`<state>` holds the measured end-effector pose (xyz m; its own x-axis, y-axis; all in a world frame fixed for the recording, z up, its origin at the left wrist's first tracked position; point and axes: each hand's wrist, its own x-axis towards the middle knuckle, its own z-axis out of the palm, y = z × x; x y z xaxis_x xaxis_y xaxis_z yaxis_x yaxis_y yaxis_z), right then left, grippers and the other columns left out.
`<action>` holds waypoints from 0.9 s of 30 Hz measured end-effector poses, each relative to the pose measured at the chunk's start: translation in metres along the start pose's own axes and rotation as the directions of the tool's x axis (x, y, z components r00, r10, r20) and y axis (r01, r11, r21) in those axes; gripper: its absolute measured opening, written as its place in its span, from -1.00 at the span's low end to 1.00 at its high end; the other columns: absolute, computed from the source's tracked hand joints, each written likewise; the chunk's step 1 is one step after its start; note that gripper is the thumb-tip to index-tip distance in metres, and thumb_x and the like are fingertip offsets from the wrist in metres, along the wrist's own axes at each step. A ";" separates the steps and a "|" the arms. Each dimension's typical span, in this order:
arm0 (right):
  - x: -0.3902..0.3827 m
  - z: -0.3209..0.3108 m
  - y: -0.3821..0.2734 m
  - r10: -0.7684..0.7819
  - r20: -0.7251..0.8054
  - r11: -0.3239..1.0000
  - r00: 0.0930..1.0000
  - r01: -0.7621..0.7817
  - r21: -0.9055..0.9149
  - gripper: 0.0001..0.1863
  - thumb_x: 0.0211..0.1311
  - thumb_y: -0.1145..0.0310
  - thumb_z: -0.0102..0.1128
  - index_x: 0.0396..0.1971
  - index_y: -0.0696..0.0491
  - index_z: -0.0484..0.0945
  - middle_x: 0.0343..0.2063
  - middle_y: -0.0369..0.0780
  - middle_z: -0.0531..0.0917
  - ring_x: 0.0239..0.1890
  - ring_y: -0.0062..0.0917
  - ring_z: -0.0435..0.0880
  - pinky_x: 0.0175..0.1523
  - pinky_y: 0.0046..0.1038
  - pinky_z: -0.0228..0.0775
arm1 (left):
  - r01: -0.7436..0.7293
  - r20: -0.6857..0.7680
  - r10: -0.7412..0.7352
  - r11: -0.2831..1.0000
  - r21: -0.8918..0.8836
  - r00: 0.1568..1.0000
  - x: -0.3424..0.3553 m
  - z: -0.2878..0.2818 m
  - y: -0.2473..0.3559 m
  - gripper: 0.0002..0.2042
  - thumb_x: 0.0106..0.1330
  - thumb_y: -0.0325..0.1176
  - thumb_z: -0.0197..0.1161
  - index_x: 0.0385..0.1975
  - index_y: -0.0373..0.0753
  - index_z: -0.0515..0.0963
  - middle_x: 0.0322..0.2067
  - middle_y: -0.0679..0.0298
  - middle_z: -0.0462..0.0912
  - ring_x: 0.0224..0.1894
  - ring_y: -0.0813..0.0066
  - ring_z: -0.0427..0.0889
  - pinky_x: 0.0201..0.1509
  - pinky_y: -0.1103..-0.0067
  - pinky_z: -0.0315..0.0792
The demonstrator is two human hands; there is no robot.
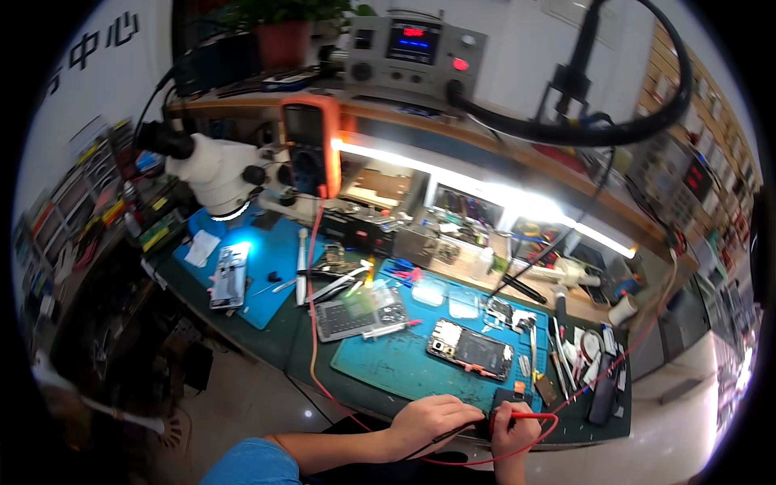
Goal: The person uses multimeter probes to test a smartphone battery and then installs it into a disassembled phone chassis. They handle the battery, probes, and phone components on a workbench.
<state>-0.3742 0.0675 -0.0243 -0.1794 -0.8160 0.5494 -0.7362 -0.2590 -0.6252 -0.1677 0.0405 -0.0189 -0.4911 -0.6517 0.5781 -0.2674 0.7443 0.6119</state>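
At the front edge of the blue work mat [372, 368], my left hand [428, 422] is closed round a black test probe [449, 435]. Just to its right, my right hand [515, 434] grips a red test probe [529, 415] whose red wire loops back under both hands. A small black flat part [509, 398], perhaps a phone battery, lies right beyond my right hand, with an orange flex connector at its far end. The probe tips are too small and hidden to place exactly. Farther up the mat lies an opened phone [470, 349], its inside showing.
An orange multimeter [311, 145] stands against the shelf, its red lead hanging down over the bench. A microscope [214, 174] lights another phone [229, 276] at left. Tweezers and tools [563, 356] lie right, beside a dark block [602, 398]. A grey power supply [416, 52] sits above.
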 end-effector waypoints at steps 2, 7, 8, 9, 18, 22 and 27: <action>-0.001 -0.002 0.002 -0.017 0.024 1.000 1.000 0.017 0.001 -0.79 0.40 0.46 0.28 -0.47 0.18 0.62 -0.56 -0.15 0.65 -0.54 -0.38 0.63 -0.39 -0.36 0.41 | 0.003 -0.014 -0.003 1.000 -0.007 1.000 -0.001 0.001 0.000 -0.74 0.41 -0.38 0.33 0.06 -0.20 0.67 -0.05 0.26 0.78 -0.01 0.25 0.74 0.07 0.42 0.62; 0.002 -0.002 0.002 -0.016 0.003 1.000 1.000 0.016 -0.002 -0.77 0.46 0.44 0.26 -0.45 0.20 0.62 -0.55 -0.17 0.67 -0.55 -0.46 0.62 -0.39 -0.42 0.41 | 0.008 -0.027 -0.008 1.000 0.002 1.000 -0.001 0.008 0.000 -0.76 0.43 -0.37 0.31 0.05 -0.20 0.67 -0.07 0.27 0.78 -0.01 0.27 0.74 0.07 0.43 0.62; 0.002 -0.001 0.007 -0.026 -0.006 1.000 1.000 0.026 0.007 -0.77 0.46 0.44 0.26 -0.45 0.20 0.62 -0.55 -0.18 0.67 -0.55 -0.48 0.61 -0.40 -0.43 0.40 | 0.006 -0.025 -0.006 1.000 0.002 1.000 -0.001 0.009 0.000 -0.76 0.43 -0.37 0.30 0.05 -0.20 0.67 -0.07 0.27 0.78 -0.01 0.28 0.73 0.06 0.43 0.62; 0.002 0.000 0.010 -0.034 -0.018 0.999 0.999 0.034 0.018 -0.76 0.46 0.43 0.26 -0.45 0.20 0.62 -0.55 -0.18 0.67 -0.56 -0.50 0.60 -0.40 -0.44 0.39 | 0.005 -0.020 -0.005 1.000 0.005 1.000 0.000 0.009 -0.001 -0.76 0.43 -0.37 0.30 0.05 -0.20 0.67 -0.07 0.28 0.77 0.00 0.28 0.73 0.06 0.43 0.62; 0.002 0.000 0.012 -0.051 -0.013 0.999 0.999 0.051 0.005 -0.78 0.47 0.45 0.26 -0.44 0.20 0.63 -0.55 -0.20 0.66 -0.57 -0.55 0.58 -0.41 -0.48 0.38 | -0.010 -0.026 0.010 1.000 0.001 1.000 -0.001 0.012 -0.004 -0.75 0.42 -0.37 0.32 0.05 -0.19 0.68 -0.07 0.28 0.78 -0.01 0.28 0.74 0.05 0.44 0.63; 0.000 0.001 0.008 -0.065 -0.009 0.998 0.998 0.065 0.006 -0.79 0.46 0.45 0.26 -0.44 0.20 0.63 -0.56 -0.20 0.66 -0.56 -0.52 0.59 -0.40 -0.46 0.39 | 0.007 -0.037 -0.007 1.000 -0.004 0.999 -0.004 0.006 0.000 -0.76 0.42 -0.38 0.31 0.04 -0.20 0.69 -0.09 0.26 0.78 -0.01 0.26 0.74 0.06 0.43 0.62; 0.000 0.001 0.005 -0.008 0.006 1.000 1.000 0.008 0.020 -0.83 0.36 0.43 0.35 -0.44 0.17 0.66 -0.53 -0.12 0.68 -0.52 -0.32 0.67 -0.38 -0.31 0.45 | 0.000 -0.022 0.000 1.000 0.020 1.000 -0.001 0.001 0.000 -0.77 0.42 -0.37 0.33 0.02 -0.17 0.69 -0.08 0.27 0.79 -0.02 0.27 0.74 0.05 0.43 0.63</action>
<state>-0.3767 0.0655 -0.0278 -0.1699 -0.8168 0.5514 -0.7248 -0.2756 -0.6315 -0.1680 0.0411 -0.0204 -0.4724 -0.6545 0.5903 -0.2840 0.7471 0.6010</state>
